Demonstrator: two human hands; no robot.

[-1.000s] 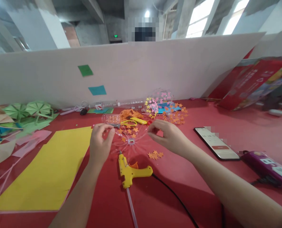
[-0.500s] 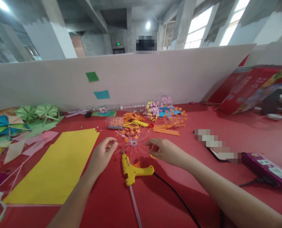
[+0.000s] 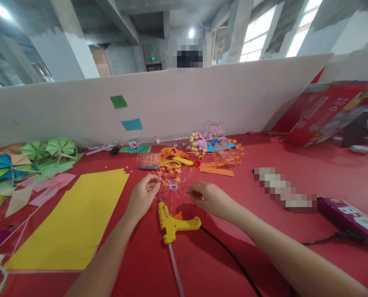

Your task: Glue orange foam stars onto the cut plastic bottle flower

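Note:
A clear plastic bottle piece point(image 3: 173, 187), cut into strips spread out like a flower, lies neck up on the red table. Orange paper stars point(image 3: 178, 179) sit on its far strips. On its left side, my left hand point(image 3: 145, 193) is closed, thumb and fingers meeting at a strip. My right hand point(image 3: 209, 197) is at the right side with curled fingers; whatever lies between its fingertips is too small to make out. Just in front of the bottle piece rests a yellow hot glue gun point(image 3: 171, 222), its nozzle pointing away and a clear glue stick point(image 3: 175, 268) in its back.
Yellow paper sheets point(image 3: 69, 222) lie at left, near folded green paper shapes point(image 3: 60, 147). Behind are yellow-handled scissors point(image 3: 184, 161), a clear bottle point(image 3: 148, 160) and star-covered bottle pieces point(image 3: 202, 144). A purple power strip point(image 3: 351, 218) is at right. A white partition point(image 3: 171, 103) stands behind.
My left hand has moved right, closer to the bottle piece's middle. My right hand has shifted slightly left and down. The glue gun stays in place.

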